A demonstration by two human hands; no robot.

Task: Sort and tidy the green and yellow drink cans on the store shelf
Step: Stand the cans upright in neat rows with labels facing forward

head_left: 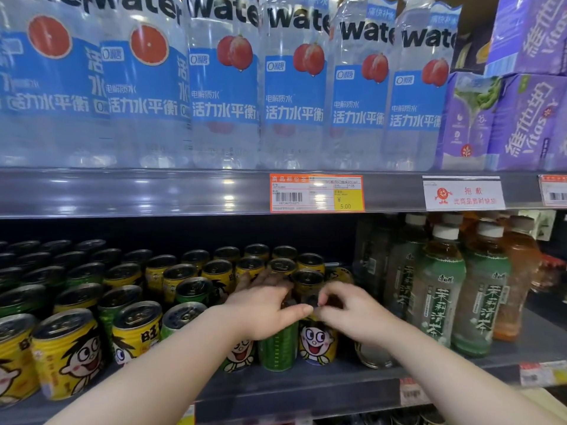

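Front of lower shelf [306,384]: left hand [264,308] gripping top of green can [277,348]; right hand [346,311] curled over yellow can [317,342] just beside, grip unclear, blurred. Mixed cans [129,329] left and behind. Tea bottles [438,289] right. Water bottles [294,87] above.

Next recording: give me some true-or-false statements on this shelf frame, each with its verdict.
1. The left hand is over a green can, the right hand over a yellow can. True.
2. That green can lies on its side. False: it stands upright.
3. The water bottles stand below the cans. False: they are on the shelf above.
4. The tea bottles stand right of the cans. True.
5. The price tag reads 5.00. True.
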